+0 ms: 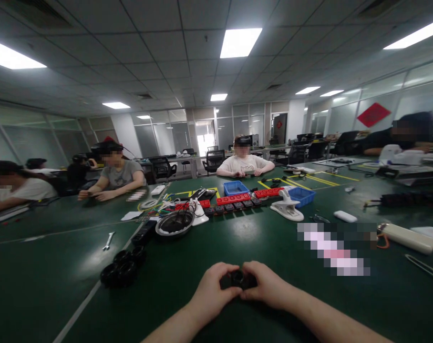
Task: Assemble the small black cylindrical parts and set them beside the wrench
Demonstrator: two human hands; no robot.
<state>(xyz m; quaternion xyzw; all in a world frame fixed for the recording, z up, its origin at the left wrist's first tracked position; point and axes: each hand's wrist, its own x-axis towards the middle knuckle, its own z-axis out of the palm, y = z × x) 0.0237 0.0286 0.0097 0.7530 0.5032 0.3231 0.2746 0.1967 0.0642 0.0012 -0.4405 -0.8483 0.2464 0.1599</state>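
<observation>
Low over the green table, both my hands grip one small black part [238,277] with a round ring at its middle; I cannot make out its exact kind. My left hand [213,287] pinches its left end between thumb and fingers. On the other end, my right hand [268,284] has its thumb and fingers closed. The fingers hide both ends of the part. Off to the left, several black round pieces [122,269] sit bunched together, apart from my hands.
A wrench [108,241] lies at left. Ahead are a metal bowl [174,224] with dark contents, red power strip pieces [233,198], blue bins [302,196] and a white clamp base [287,210]. A pale long case [409,238] is at right. Other people sit around the table.
</observation>
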